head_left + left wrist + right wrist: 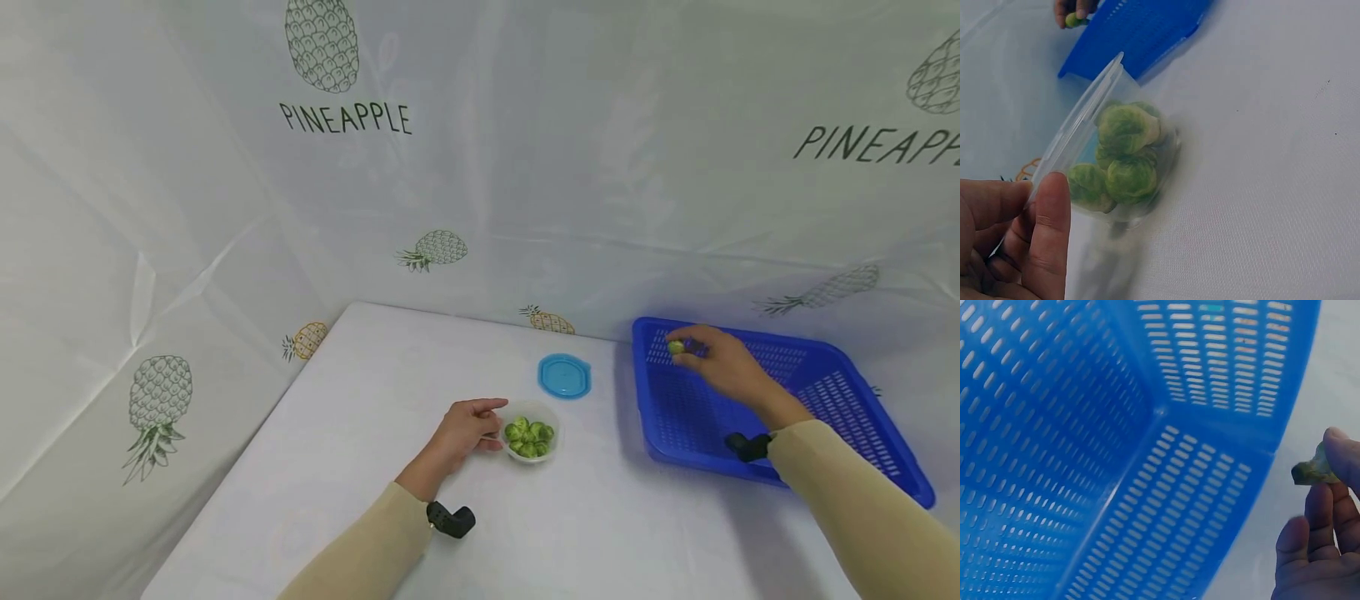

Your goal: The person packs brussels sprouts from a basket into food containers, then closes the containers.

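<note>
My left hand (467, 433) holds a small clear plastic container (537, 407) by its rim. Its thumb and fingers pinch the edge in the left wrist view. Several green Brussels sprouts (529, 440) lie inside, showing through the wall. Over the left part of a blue basket, my right hand (722, 363) pinches a single Brussels sprout (677, 347) between thumb and fingers. The right wrist view shows the cut stem end of that sprout (1315, 470), pointing towards the blue basket (1272, 434).
The blue slotted basket (678, 421) stands at the right of the white table (360, 417). A round light-blue lid (565, 376) lies behind the container. White sheeting printed with pineapples (525, 167) hangs along the back and left.
</note>
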`<state>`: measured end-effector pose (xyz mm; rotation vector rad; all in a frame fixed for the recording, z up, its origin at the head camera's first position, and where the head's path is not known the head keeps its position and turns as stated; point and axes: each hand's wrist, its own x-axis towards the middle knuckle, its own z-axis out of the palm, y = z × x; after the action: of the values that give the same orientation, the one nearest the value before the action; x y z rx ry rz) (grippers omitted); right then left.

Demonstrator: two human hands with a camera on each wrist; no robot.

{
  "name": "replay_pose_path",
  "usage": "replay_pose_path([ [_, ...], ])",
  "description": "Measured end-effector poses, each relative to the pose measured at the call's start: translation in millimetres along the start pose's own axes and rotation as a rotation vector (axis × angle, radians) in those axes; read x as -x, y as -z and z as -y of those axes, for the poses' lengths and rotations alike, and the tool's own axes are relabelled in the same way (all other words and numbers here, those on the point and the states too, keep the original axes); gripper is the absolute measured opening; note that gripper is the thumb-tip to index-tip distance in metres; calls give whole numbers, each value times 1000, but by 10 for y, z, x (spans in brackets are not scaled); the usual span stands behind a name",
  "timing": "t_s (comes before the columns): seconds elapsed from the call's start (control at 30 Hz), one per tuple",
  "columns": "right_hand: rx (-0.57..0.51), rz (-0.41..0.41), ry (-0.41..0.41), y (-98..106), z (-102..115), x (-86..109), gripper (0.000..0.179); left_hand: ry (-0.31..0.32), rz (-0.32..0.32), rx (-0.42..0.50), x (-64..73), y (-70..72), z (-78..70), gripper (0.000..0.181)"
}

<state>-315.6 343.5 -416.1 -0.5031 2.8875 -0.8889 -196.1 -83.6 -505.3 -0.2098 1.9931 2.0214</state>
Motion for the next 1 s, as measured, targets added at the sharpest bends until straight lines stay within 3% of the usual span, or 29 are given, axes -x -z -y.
replay_pose_path([
  [0.13, -7, -17, -18, 15, 81, 44, 45, -1, 6, 3, -6, -1, 5, 42],
  [0.5, -6, -119, 41, 38, 287, 171, 36, -12, 16, 4, 3, -4, 10, 43],
  [1.0, -203, -185, 54, -40, 508, 338, 40, 1, 13, 15, 20, -7, -17, 42],
])
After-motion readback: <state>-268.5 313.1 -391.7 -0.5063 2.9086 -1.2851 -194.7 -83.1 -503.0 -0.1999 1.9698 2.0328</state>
